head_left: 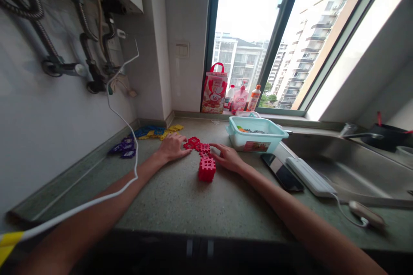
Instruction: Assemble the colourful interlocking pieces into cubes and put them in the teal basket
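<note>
Red interlocking plastic building pieces (192, 142) lie on the countertop between my hands. Nearest me stands a red cube (207, 169) built from such pieces, with a window-grid top. Behind it are more red pieces (204, 149), close together; whether they are joined I cannot tell. My left hand (172, 147) rests palm down at the left end of the red pieces, thumb and fingers apart, fingertips at their edge. From the right, my right hand (228, 157) reaches to the pieces behind the cube, fingers stretched out and thumb apart. Neither hand visibly grips anything.
Blue pieces (150, 131) and yellow pieces (166, 131) lie back left, near purple packets (124, 148). A light-blue tub (258, 141) holds more pieces. Phone (281, 172), white power strip (309, 175) and sink (322, 154) are right. A white cable (124, 122) hangs across my left forearm.
</note>
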Demonstrator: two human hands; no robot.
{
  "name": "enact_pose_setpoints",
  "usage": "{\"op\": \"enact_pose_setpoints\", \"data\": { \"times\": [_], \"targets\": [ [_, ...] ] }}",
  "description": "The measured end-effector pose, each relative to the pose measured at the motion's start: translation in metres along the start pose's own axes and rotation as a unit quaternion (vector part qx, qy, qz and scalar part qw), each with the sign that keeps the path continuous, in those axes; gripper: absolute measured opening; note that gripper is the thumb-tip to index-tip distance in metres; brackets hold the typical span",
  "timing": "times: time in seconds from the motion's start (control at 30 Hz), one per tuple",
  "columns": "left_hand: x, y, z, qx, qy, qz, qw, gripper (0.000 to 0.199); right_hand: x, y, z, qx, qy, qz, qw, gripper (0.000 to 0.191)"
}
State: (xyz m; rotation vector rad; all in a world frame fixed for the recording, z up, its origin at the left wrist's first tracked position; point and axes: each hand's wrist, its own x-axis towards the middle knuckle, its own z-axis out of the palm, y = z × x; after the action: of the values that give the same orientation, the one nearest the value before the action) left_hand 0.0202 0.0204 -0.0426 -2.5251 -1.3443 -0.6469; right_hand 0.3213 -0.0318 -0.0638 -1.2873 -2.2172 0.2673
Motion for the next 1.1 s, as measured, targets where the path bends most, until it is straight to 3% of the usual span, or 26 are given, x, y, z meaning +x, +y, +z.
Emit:
{"op": "enact_pose_setpoints", "data": {
  "times": [0.13, 0.27, 0.4, 0.53, 0.63, 0.77, 0.9, 1.0, 1.1],
  "targets": [
    [0.003, 0.001, 0.005, 0.010, -0.034, -0.033, 0.999, 0.040, 0.027, 0.007, 0.008, 0.021, -0.014, -0.028, 0.999, 0.037],
    [0.003, -0.006, 0.002, 0.006, -0.032, -0.016, 0.999, 0.030, 0.037, 0.016, 0.011, 0.052, -0.023, -0.046, 0.997, 0.026],
    [0.003, -0.012, -0.004, -0.057, -0.018, -0.039, 0.997, 0.032, 0.027, 0.022, 0.001, 0.044, 0.007, -0.013, 0.999, 0.026],
    [0.000, -0.014, -0.006, -0.190, -0.095, -0.066, 0.975, 0.040, 0.004, 0.026, -0.018, -0.005, 0.013, -0.022, 1.000, 0.026],
    [-0.004, -0.013, -0.007, -0.160, -0.120, -0.033, 0.979, 0.033, -0.011, 0.029, -0.027, -0.031, 0.003, -0.035, 0.999, 0.022],
    [-0.005, -0.015, -0.012, -0.092, -0.093, 0.015, 0.991, 0.028, -0.016, 0.030, -0.029, -0.032, -0.016, -0.038, 0.999, 0.024],
    [-0.006, -0.019, -0.021, -0.056, -0.099, 0.059, 0.992, 0.043, -0.015, 0.017, -0.038, -0.015, 0.045, 0.001, 0.999, 0.024],
    [-0.005, -0.022, -0.022, -0.048, -0.128, 0.068, 0.988, 0.042, -0.019, -0.006, -0.048, 0.054, 0.106, -0.024, 0.993, 0.030],
    [-0.005, -0.024, -0.017, -0.076, -0.139, 0.055, 0.986, 0.035, -0.025, -0.031, -0.051, 0.093, 0.065, -0.095, 0.989, 0.030]
  ]
}}
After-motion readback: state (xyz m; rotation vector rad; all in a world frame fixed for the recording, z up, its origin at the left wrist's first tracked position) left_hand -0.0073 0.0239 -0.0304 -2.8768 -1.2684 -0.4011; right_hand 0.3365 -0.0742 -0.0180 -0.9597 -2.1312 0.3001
